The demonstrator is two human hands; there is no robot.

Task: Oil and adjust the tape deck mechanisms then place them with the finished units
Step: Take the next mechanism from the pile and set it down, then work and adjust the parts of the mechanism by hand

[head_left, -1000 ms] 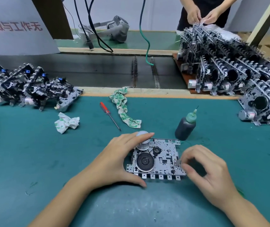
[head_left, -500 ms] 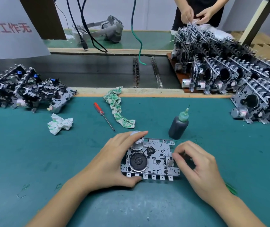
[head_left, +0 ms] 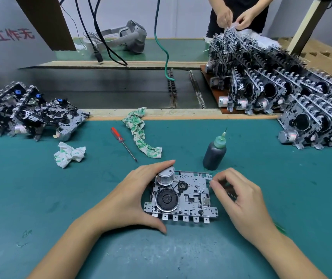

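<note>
A silver tape deck mechanism (head_left: 191, 198) lies flat on the green mat, with its black flywheel and round motor facing up. My left hand (head_left: 129, 198) grips its left side, fingers over the motor and thumb against the front edge. My right hand (head_left: 239, 200) sits at its right edge with curled fingers, thumb and forefinger pinching at the edge there; what lies between them is blurred. A dark oil bottle (head_left: 214, 152) with a green nozzle stands just behind the mechanism. A row of mechanisms (head_left: 30, 113) lies at the far left.
A large stack of mechanisms (head_left: 302, 101) fills the right side. A red screwdriver (head_left: 120, 139), a twisted rag (head_left: 141, 133) and a crumpled wipe (head_left: 68, 154) lie on the mat behind my hands. Across the conveyor belt (head_left: 120, 91) another person's hands (head_left: 233, 17) work.
Both hands stay on the mechanism, which has not moved on the mat. My right fingers shifted slightly up along its right edge. The camera view drifted a little.
</note>
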